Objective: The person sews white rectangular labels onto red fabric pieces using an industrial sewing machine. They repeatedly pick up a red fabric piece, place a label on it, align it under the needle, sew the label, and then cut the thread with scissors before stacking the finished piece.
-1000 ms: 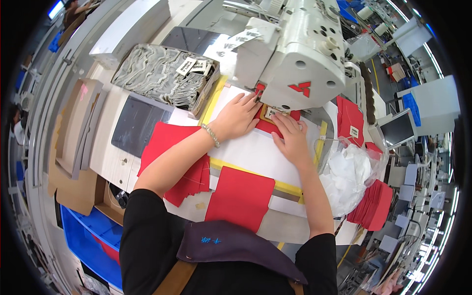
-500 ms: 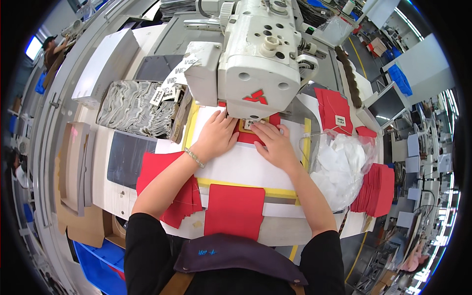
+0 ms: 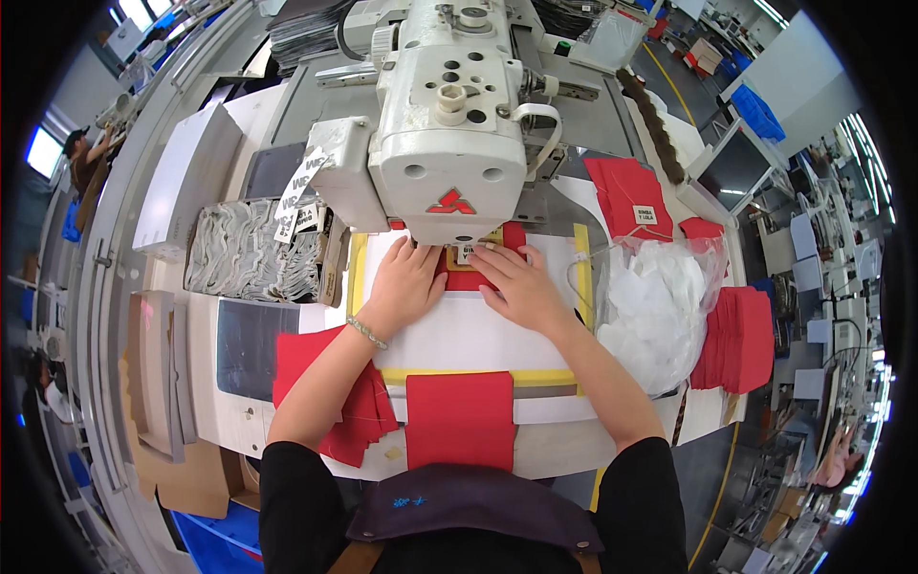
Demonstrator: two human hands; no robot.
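Under the head of a white sewing machine point(image 3: 448, 163), a piece of red fabric point(image 3: 469, 280) lies on a white plate edged with yellow point(image 3: 440, 335). A small pale label point(image 3: 466, 253) in a yellowish frame is on the fabric, partly covered by the machine head and my fingers. My left hand point(image 3: 406, 284) rests flat at the fabric's left edge, fingers stretched toward the machine. From the right, my right hand point(image 3: 521, 290) is spread over the fabric, its fingertips at the label. Neither hand grasps anything. The needle area is hidden.
Red fabric pieces lie before me point(image 3: 459, 421) and by my left forearm point(image 3: 339, 402). A box of grey-white labels point(image 3: 258, 253) stands left. On the right are a clear bag of white pieces point(image 3: 660, 311), a red stack point(image 3: 734, 340) and a labelled red piece point(image 3: 626, 196).
The whole view has shifted, so the machine now appears farther left and higher. Both hands stay on the red fabric by the label, with only slight movement.
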